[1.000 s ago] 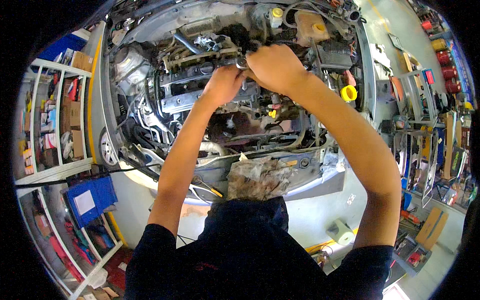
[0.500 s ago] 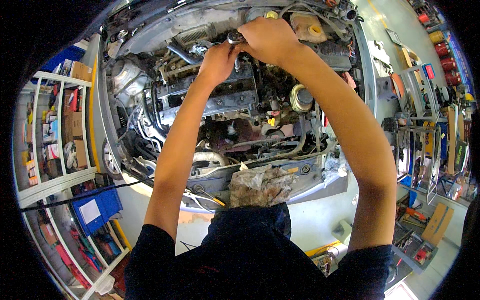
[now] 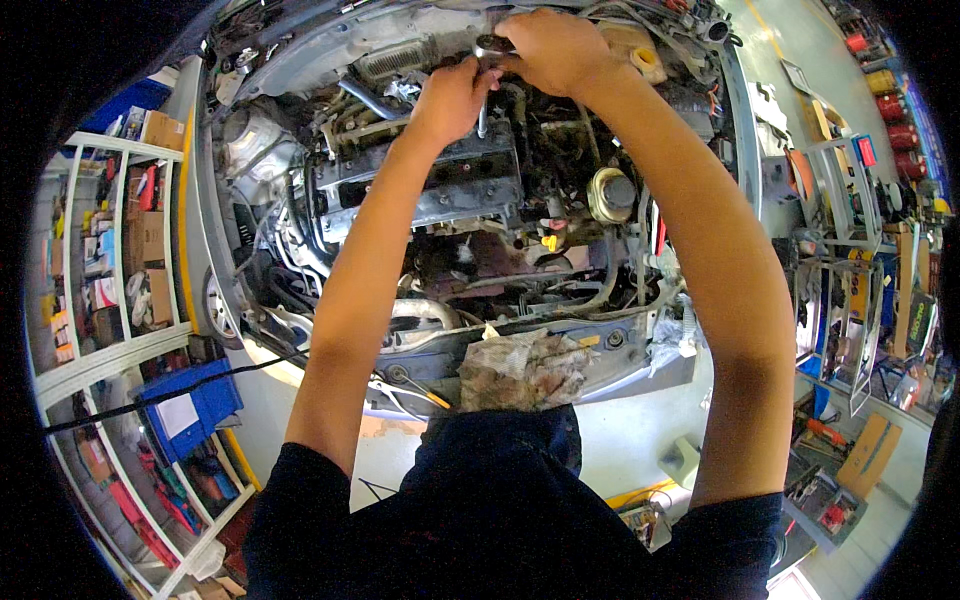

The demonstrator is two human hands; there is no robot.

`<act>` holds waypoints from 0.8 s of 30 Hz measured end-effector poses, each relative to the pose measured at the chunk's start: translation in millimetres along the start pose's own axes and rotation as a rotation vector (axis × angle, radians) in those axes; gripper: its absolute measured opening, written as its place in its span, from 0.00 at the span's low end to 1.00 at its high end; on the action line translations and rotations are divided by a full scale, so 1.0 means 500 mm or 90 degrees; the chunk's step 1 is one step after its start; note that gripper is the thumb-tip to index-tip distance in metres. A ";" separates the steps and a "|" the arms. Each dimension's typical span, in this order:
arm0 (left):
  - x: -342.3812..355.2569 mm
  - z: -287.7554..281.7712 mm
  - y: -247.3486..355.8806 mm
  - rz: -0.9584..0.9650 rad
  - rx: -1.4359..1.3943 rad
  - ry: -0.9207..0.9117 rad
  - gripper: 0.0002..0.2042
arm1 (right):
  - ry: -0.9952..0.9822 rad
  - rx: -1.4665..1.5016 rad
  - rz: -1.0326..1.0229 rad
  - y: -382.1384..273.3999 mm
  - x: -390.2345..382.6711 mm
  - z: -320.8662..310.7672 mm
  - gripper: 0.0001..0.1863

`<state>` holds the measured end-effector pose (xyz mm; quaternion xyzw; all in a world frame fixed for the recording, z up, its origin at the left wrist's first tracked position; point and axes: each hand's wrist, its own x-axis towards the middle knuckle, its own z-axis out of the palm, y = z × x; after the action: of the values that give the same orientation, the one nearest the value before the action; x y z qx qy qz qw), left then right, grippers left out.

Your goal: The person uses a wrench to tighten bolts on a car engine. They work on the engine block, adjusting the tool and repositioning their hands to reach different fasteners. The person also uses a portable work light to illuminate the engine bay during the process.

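Over the far side of an open engine bay, both my hands are on a ratchet wrench (image 3: 492,46). My right hand (image 3: 562,52) is closed round its handle, which the fingers mostly hide. Just below the ratchet head, the fingers of my left hand (image 3: 452,100) are curled round the upper part of the socket extension (image 3: 483,122). That shiny bar points down beside the dark engine cover (image 3: 425,185); I cannot make out what its lower end meets. A round metal-rimmed cap (image 3: 612,194) lies nearer me, under my right forearm.
A dirty cloth (image 3: 525,370) lies on the bay's front edge, beside pliers with orange-tipped handles (image 3: 425,393). A yellow-capped reservoir (image 3: 645,62) sits at the far right. Shelves of parts (image 3: 110,250) stand left, metal racks (image 3: 845,200) right. A black cable (image 3: 180,388) crosses at left.
Both hands and the ratchet have shifted a little farther away and to the right. The grip of each hand stays closed. My view has moved slightly too.
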<state>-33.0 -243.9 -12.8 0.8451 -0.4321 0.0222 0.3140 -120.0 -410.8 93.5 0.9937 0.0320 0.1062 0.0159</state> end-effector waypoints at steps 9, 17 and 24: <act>-0.045 0.001 0.007 -0.057 -0.090 0.062 0.16 | -0.053 0.078 0.008 -0.101 -0.068 -0.095 0.27; -0.054 -0.025 0.073 -0.146 -0.036 -0.035 0.14 | -0.143 0.022 -0.077 -0.052 0.026 -0.033 0.26; -0.041 0.029 0.098 -0.038 -0.095 0.016 0.17 | -0.001 0.080 0.043 -0.075 0.015 -0.052 0.26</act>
<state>-85.7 -257.9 -5.6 0.8318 -0.4030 -0.0091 0.3816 -120.2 -372.0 119.0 0.9933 0.0047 0.1040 -0.0503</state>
